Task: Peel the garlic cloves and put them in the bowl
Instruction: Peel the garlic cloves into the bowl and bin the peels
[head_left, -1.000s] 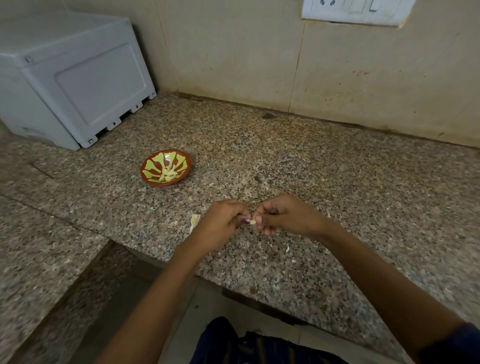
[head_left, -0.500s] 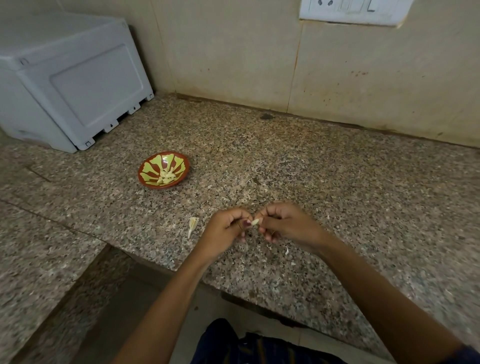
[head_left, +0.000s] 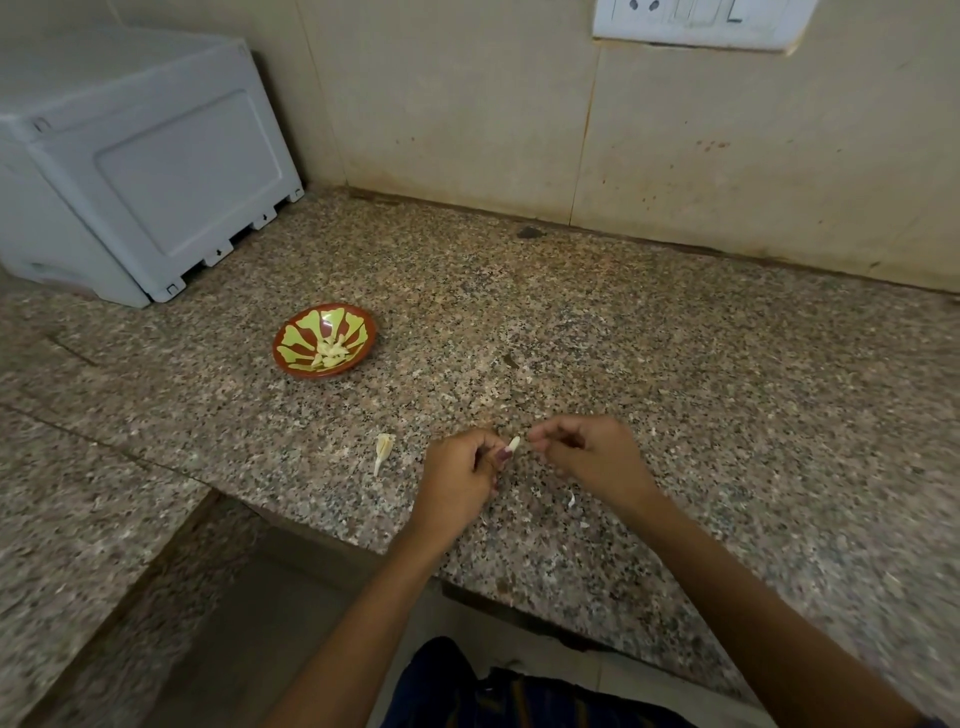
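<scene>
A small pale garlic clove (head_left: 513, 443) is pinched at the fingertips of my left hand (head_left: 460, 478). My right hand (head_left: 587, 457) hovers just right of it, thumb and forefinger pinched near the clove's tip; I cannot tell whether they touch it. Both hands hang low over the granite counter near its front edge. A red bowl with a yellow-green pattern (head_left: 296, 332) stands to the far left and holds several peeled cloves (head_left: 331, 351). A garlic piece with its papery skin (head_left: 383, 450) lies on the counter left of my left hand.
A grey plastic appliance (head_left: 140, 171) occupies the back left corner. Bits of skin (head_left: 571, 500) lie by my right wrist. The tiled wall carries a switch plate (head_left: 696, 23). The counter steps down to a lower slab (head_left: 78, 519) at the left.
My hands have drawn slightly apart; the clove now shows clearly at the left fingertips. The garlic piece on the counter, earlier half hidden by my left hand, lies fully in view.
</scene>
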